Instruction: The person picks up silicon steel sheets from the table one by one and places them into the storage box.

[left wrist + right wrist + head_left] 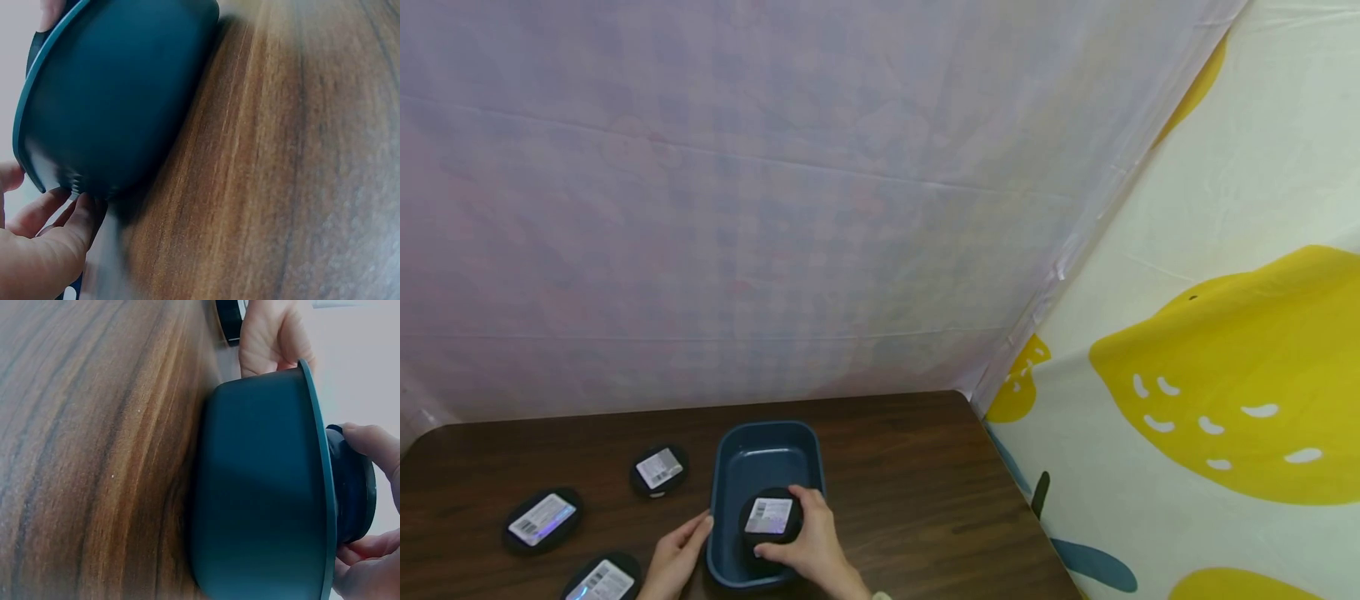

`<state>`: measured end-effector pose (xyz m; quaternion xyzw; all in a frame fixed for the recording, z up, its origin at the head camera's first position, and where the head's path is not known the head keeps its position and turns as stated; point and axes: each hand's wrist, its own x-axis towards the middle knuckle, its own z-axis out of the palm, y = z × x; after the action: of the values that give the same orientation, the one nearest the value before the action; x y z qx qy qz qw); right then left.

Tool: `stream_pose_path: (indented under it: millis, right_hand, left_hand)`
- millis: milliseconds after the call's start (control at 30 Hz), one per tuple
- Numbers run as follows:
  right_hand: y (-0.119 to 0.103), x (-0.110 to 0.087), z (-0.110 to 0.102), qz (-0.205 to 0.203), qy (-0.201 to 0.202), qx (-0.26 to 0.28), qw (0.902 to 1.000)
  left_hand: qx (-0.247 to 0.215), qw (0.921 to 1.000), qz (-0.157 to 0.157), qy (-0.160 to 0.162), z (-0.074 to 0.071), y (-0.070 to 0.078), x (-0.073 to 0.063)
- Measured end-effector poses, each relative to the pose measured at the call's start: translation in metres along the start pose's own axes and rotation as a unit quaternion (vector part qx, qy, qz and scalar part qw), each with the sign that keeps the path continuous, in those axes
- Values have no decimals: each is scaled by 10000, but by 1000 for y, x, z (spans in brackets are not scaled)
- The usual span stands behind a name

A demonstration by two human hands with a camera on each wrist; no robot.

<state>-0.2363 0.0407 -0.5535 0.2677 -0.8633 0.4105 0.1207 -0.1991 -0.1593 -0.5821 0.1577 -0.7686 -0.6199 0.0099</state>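
A deep blue rectangular plastic basin (771, 458) stands on the wooden table. My left hand (673, 557) is at its left side; in the left wrist view the thumb lies at the rim and the fingers (81, 215) curl underneath. My right hand (817, 542) grips a round black container (768, 516) by its edges, thumb on the near side and fingers on the far side. This container has a white barcode label facing up. It is over the near half of the basin, and the right wrist view shows it (353, 487) reaching above the rim. Its underside is hidden by the basin wall.
Left of the basin, similar labelled round black containers lie on the table: one towards the back (658, 469), one farther left (542, 521) and one near my left hand (601, 581). A pale curtain (737, 208) hangs behind the table, and a lemon-patterned cloth (1225, 375) on the right.
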Motion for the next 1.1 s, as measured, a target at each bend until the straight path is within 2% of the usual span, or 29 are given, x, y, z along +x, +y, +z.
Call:
stream_pose_path:
  millis: [533,767,1100]
  right_hand:
    - [5,-1,3,201,-275,-86,9994]
    - [4,-2,2,120,-328,-455,9984]
    - [4,-6,3,236,-534,-777,9953]
  left_hand:
    - [-32,10000,11,-8,0,0,0]
    - [-110,9999,2,-37,0,1,0]
    - [-17,10000,31,-27,-1,1,-1]
